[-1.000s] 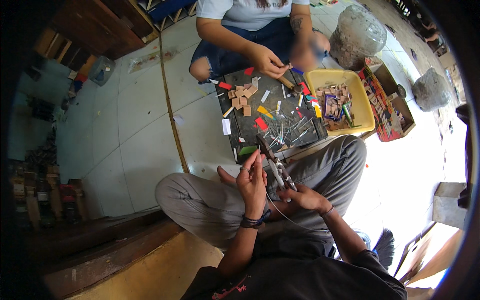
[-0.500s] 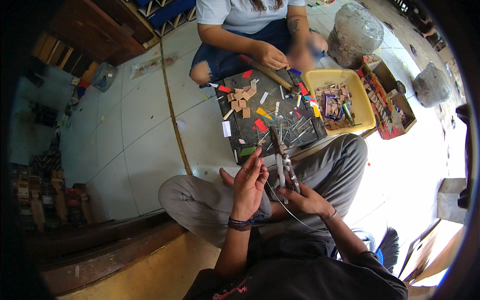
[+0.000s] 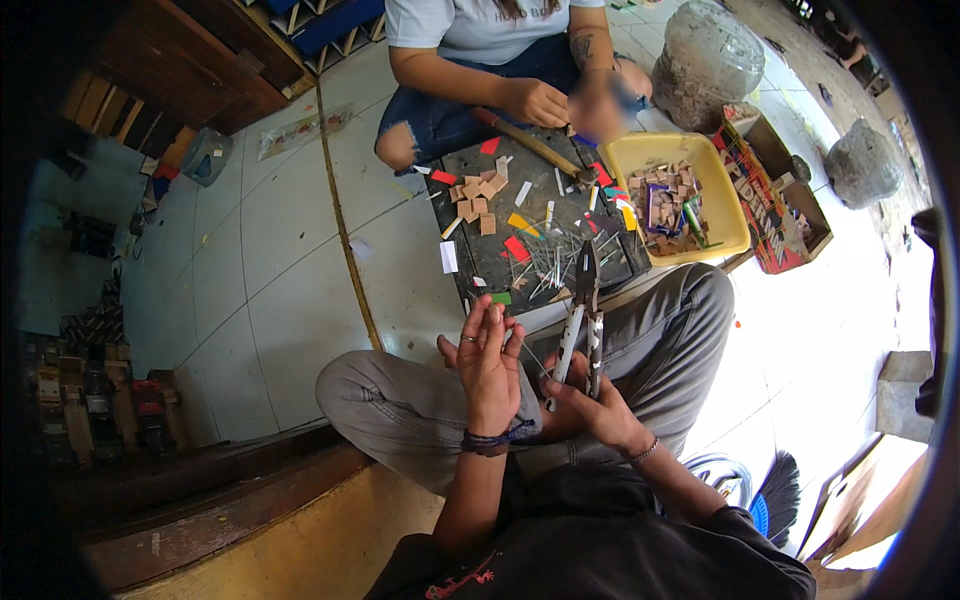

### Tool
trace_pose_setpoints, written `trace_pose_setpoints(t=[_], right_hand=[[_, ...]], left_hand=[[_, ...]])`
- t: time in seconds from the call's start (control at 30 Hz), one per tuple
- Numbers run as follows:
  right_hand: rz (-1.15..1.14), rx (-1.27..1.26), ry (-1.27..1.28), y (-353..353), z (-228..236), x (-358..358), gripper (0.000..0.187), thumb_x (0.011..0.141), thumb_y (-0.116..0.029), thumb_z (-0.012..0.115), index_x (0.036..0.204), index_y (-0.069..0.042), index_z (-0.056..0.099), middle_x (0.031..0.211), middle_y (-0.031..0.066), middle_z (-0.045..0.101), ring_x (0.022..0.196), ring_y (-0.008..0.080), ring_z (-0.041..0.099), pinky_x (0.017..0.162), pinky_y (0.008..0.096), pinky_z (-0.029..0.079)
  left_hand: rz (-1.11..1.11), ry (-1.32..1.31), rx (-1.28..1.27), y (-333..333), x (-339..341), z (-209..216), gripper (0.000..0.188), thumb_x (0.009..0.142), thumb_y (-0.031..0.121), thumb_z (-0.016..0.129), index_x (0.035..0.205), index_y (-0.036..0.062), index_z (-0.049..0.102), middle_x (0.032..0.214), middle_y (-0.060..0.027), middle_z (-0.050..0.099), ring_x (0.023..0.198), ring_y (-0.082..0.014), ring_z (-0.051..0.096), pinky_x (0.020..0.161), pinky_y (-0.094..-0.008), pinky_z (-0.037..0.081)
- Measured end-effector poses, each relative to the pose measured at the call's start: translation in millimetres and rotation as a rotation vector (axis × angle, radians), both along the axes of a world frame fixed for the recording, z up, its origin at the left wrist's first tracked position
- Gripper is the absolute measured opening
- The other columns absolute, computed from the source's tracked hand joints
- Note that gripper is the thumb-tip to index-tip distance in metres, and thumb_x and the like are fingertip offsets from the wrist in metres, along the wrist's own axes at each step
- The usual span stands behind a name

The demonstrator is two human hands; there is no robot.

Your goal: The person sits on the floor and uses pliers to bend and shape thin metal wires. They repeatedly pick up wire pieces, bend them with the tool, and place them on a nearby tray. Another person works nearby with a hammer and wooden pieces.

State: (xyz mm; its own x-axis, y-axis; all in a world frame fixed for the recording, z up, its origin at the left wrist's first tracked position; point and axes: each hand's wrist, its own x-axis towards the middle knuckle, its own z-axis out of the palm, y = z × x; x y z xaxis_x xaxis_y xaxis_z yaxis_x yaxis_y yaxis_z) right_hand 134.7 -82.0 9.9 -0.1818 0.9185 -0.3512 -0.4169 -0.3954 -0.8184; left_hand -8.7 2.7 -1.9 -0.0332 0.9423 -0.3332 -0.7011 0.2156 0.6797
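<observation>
Since the earlier frames, our left hand (image 3: 490, 362) has lifted a little higher, fingers now pointing up, and the pliers (image 3: 583, 310) stand more upright, tips toward the work board.

We sit cross-legged on a tiled floor (image 3: 270, 290). Our right hand (image 3: 590, 405) grips the pliers by their pale handles; the dark jaws look shut or nearly so, and we cannot tell whether they pinch anything. Our left hand is raised just beside the pliers, fingers loosely together, apparently pinching a thin wire (image 3: 537, 360) that runs toward the right hand; the wire is too fine to follow fully.

Ahead lies a dark work board (image 3: 470, 265) scattered with small brown wooden squares (image 3: 475, 195), red, yellow and green scraps, and a heap of thin metal pins (image 3: 545, 262). To its right sits a yellow tray (image 3: 735, 235) holding many more brown pieces.

Across the board another person sits, one hand (image 3: 535, 100) resting on a wooden-handled hammer (image 3: 530, 145); the other hand is blurred.

We judge the work to be midway: many loose pieces and pins remain unsorted on the board, while the tray already holds a good pile. The piece between our hands looks unfinished.
</observation>
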Motion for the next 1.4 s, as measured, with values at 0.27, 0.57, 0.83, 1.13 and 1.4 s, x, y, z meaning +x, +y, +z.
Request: trace_pose_setpoints(t=[0.27,0.57,0.83,1.13,1.4], right_hand=[[0.018,-0.069,0.094,0,1,5,0.031,0.097,-0.011,0.062,0.126,-0.007,0.053,0.107,-0.0005,0.060,0.103,0.0095,0.055,0.094,0.0267,0.042],[0.001,-0.072,0.146,1,12,0,0.030,0.098,-0.012,0.061,0.126,-0.008,0.052,0.107,-0.0011,0.058,0.105,0.0101,0.054,0.096,0.0269,0.040],[0.008,-0.045,0.180,5,9,0,0.032,0.098,-0.011,0.060,0.128,-0.007,0.050,0.106,0.0005,0.058,0.106,0.0119,0.054,0.097,0.0280,0.040],[-0.037,-0.114,0.208,2,18,-2,0.035,0.097,-0.013,0.061,0.130,-0.008,0.050,0.107,0.0013,0.059,0.106,0.0125,0.054,0.096,0.0282,0.040],[0.033,-0.156,0.234,1,20,-1,0.033,0.097,-0.010,0.061,0.129,-0.009,0.051,0.109,0.0010,0.060,0.109,0.0124,0.056,0.096,0.0277,0.043]], left_hand=[[-0.227,-0.091,0.051,12,-26,4,0.034,0.098,0.012,0.062,0.131,0.0065,0.057,0.112,-0.0005,0.063,0.094,-0.0082,0.061,0.082,-0.0264,0.058],[-0.141,-0.188,0.176,16,-27,4,0.031,0.098,0.008,0.059,0.130,0.0093,0.057,0.112,-0.0001,0.063,0.093,-0.0099,0.063,0.084,-0.0310,0.060],[-0.394,-0.186,0.210,14,-37,9,0.033,0.098,0.003,0.056,0.130,0.0098,0.051,0.116,-0.0053,0.063,0.099,-0.0184,0.066,0.084,-0.0372,0.061],[-0.406,-0.013,0.283,11,-31,9,0.037,0.096,0.001,0.059,0.130,0.0091,0.046,0.122,-0.0096,0.061,0.096,-0.0226,0.069,0.079,-0.0370,0.062],[-0.343,0.013,0.213,15,-31,17,0.035,0.100,0.011,0.056,0.134,0.0076,0.049,0.119,-0.0093,0.064,0.097,-0.0214,0.069,0.075,-0.0359,0.063]])
